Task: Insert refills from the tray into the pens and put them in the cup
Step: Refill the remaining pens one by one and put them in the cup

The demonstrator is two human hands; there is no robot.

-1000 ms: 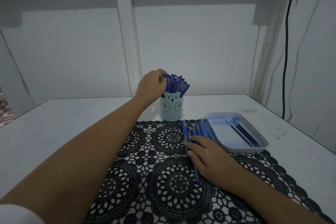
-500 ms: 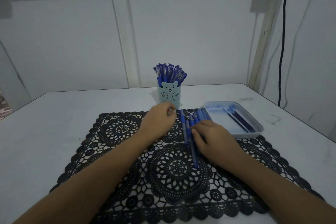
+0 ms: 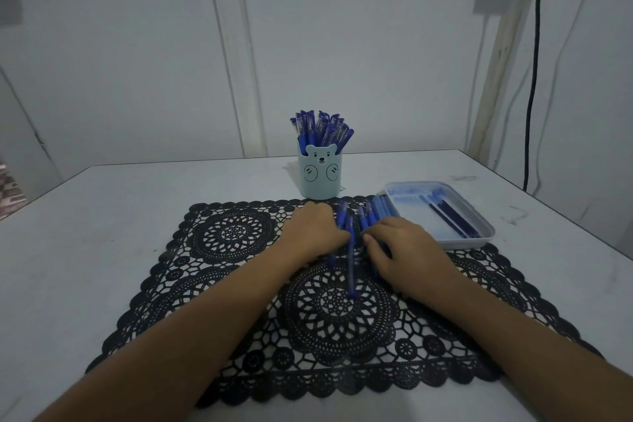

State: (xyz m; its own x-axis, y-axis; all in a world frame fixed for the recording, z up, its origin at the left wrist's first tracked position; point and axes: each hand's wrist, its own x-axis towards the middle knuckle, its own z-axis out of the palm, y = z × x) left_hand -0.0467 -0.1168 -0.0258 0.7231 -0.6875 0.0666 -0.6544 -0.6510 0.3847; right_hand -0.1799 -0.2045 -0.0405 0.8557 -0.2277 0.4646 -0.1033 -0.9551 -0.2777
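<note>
**Both hands meet on the loose pens in front of the cup**

Two bare forearms come in from the near edge, over the black lace mat [image 3: 239,384] that lies in front of the cup [image 3: 320,178]. The mat's far edge almost reaches the cup's base.

Left hand [image 3: 313,233]: directly in front of the cup, knuckles up, fingers curled. Its tips are against one blue pen [image 3: 351,271] that lies lengthwise toward the camera. Cannot tell if the grip is closed round it, as the back of the hand hides the fingertips.

Right hand [image 3: 402,250]: in front and right of the cup, fingers bent, tips down on the pen pile [image 3: 375,211] just right of that single pen. Thumb tucked in beside them. Cannot tell if it pinches anything.

Change: 1 s ago the left hand was up at the cup's rim among the stored pens. 0.5 s ago it was down on the mat just short of the pile, and now it touches the pens. The right hand has stayed on the pile throughout, its fingers more curled than 1 s ago.

The pile fans out from under the right hand toward the cup's right side and touches the tray [image 3: 479,240]. The tray is right of the cup, a little nearer the camera, with a few dark refills [image 3: 448,217] lying along its right half.

The cup is pale blue with a bear face, upright on the white table [image 3: 102,233] and packed with blue pens [image 3: 322,128] standing above the rim.

Behind the cup is a white wall [image 3: 359,62]. A black cable [image 3: 532,79] hangs down far right of the cup.
</note>
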